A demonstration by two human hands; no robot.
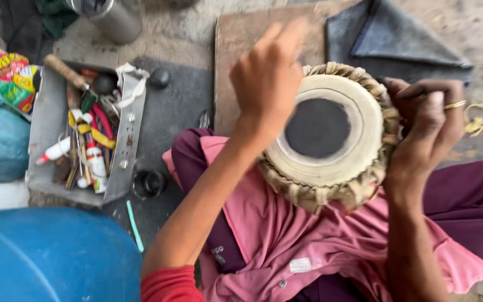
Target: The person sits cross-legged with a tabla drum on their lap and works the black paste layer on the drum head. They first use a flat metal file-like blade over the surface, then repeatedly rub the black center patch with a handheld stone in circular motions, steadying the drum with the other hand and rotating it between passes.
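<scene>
Drum (331, 140) lies between loosely curled left-hand fingers (278, 42) and gripping right-hand fingers (420, 92).

A small hand drum (331, 140) with a pale skin, a black round patch and a braided rim rests tilted on the person's lap, on pink cloth (286, 235). The left hand (269, 72) hovers over the drum's upper left edge, fingers (286, 33) stretched forward. The right hand (429, 120) (a gold ring on one finger) is curled against the braided rim at the right. To the left, on the floor, sits a grey tray (46, 128) crammed with tools, and nearer, a blue barrel (46, 257).
</scene>
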